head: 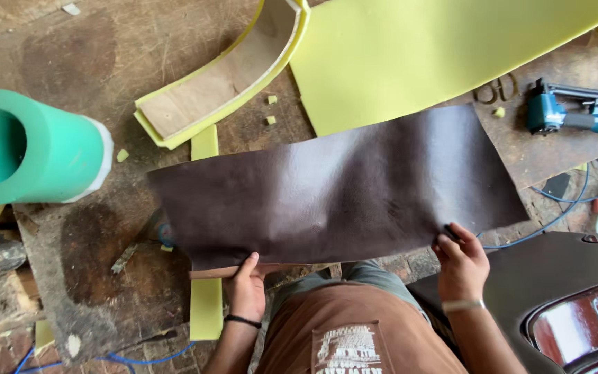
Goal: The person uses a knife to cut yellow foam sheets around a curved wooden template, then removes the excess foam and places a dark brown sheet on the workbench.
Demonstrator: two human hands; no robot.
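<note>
A long sheet of dark brown leather (340,187) lies spread across the wooden worktable (105,62). My left hand (246,289) pinches its near edge at the lower left, thumb on top, where a thin wooden strip (209,272) shows under the sheet. My right hand (461,262) grips the near right corner of the leather. A narrow yellow foam strip (205,299) runs under the sheet's left end.
A curved plywood piece edged in yellow foam (226,79) lies at the back. A large yellow foam sheet (410,48) covers the back right. A green foam roll (29,149) sits left. A blue staple gun (562,114) with a hose lies right.
</note>
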